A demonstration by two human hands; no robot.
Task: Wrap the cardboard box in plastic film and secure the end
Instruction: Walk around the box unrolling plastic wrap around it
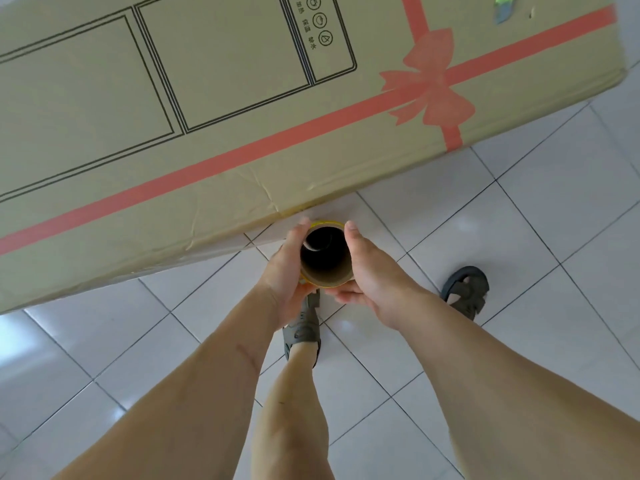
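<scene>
upright film roll (325, 276), brown cardboard core seen end-on, clamped between left hand (289, 268) and right hand (369, 271), palms pressed on either side, just beside lower edge of creased cardboard box (242, 133). printed pink ribbon and bow, black line drawing, small chinese characters. glossy white tiled floor (519, 237); grey sandals (465, 292).

tan box (242, 161), pink printed ribbon (429, 81)

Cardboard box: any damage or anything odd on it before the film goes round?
Yes. The cardboard box is creased and dented along its lower edge, just above the roll held between the left hand and right hand. A torn green scrap sticks to its top right.
</scene>
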